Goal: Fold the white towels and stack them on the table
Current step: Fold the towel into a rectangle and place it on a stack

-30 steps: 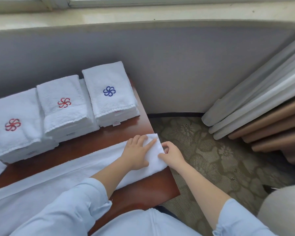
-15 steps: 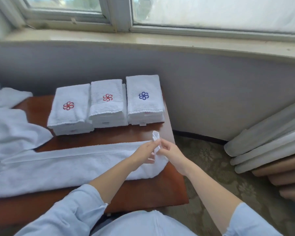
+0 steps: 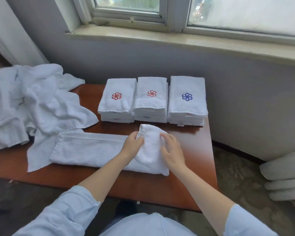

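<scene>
A long white towel [image 3: 85,149], folded lengthwise into a strip, lies across the brown table [image 3: 160,188]. Its right end is lifted and turned back over the strip. My left hand [image 3: 132,144] grips that raised end on its left side, and my right hand [image 3: 173,151] holds its right side with fingers spread on the cloth. Behind the hands stand three stacks of folded white towels: two with a red flower mark [image 3: 117,96] [image 3: 151,93] and one with a blue mark [image 3: 187,97].
A heap of unfolded white towels [image 3: 32,103] covers the table's left part. A grey wall and a window sill [image 3: 177,40] rise behind the table. Folded curtain fabric [image 3: 286,178] rests on the patterned carpet at the right.
The towel's right end, flat under my hands a second ago, is now lifted and folded back toward the left. The camera has tilted up and back, showing the window and the towel heap.
</scene>
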Action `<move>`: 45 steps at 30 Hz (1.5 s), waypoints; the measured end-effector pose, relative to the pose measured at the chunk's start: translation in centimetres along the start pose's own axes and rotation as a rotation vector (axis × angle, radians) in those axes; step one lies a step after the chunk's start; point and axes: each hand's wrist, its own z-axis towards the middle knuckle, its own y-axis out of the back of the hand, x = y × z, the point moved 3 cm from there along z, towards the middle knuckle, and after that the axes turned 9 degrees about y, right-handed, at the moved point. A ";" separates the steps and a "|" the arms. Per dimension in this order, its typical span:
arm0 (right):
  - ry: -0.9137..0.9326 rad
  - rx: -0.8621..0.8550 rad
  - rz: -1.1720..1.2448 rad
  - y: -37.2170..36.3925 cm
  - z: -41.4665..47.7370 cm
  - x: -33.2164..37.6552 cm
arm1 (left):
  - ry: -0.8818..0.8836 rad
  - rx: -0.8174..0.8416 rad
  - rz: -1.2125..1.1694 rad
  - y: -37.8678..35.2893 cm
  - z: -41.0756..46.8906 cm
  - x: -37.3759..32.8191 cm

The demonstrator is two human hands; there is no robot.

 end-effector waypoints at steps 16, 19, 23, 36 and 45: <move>0.025 0.349 -0.628 -10.0 1.4 0.6 | 0.173 0.125 0.351 7.9 8.0 8.8; 0.025 0.313 -0.619 -10.8 1.7 1.4 | 0.168 0.152 0.456 8.8 8.8 9.2; 0.091 0.105 -0.622 -11.4 2.5 2.8 | 0.122 0.152 0.717 10.4 8.9 9.1; -0.071 0.315 -0.806 -12.7 1.7 0.1 | -0.844 0.388 1.179 9.4 8.3 9.4; -0.085 0.359 -0.762 -12.1 1.1 -1.3 | -0.624 0.490 1.430 8.4 10.1 10.8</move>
